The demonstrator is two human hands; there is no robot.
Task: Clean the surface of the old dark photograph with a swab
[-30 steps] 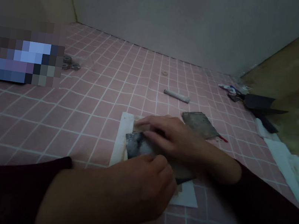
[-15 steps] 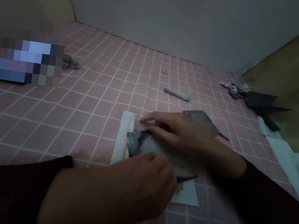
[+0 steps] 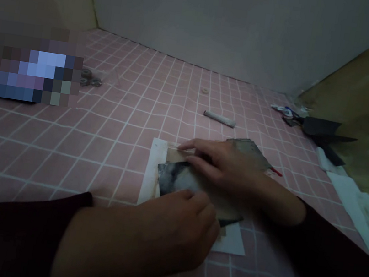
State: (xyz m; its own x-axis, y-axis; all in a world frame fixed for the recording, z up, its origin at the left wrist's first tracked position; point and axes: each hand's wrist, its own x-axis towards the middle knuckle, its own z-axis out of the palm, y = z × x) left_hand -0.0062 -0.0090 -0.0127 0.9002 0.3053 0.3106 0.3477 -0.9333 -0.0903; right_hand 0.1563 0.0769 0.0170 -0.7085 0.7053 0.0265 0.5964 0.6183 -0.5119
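Observation:
A dark, smudged sheet [image 3: 179,174] lies over a white paper [image 3: 153,166] on the pink checked cloth. My left hand [image 3: 184,231] is closed at the sheet's near edge; its fingertips are tucked under and what they hold, if anything, is hidden. My right hand [image 3: 222,162] rests across the far part of the sheet, palm down, with its thumb and fingers apart and fingertips near the paper's far edge. Beyond that hand lies a grey-green flat piece [image 3: 250,149], partly covered by it.
A grey stick [image 3: 219,119] and a small ring [image 3: 205,90] lie farther back. Dark blades [image 3: 321,129] and white tissue [image 3: 356,196] are at the right. Metal rings [image 3: 91,79] sit at the left, beside a blurred-out bright object [image 3: 37,75].
The whole view has shifted slightly. Both hands keep nearly the same places on the sheet, and nothing else has visibly moved.

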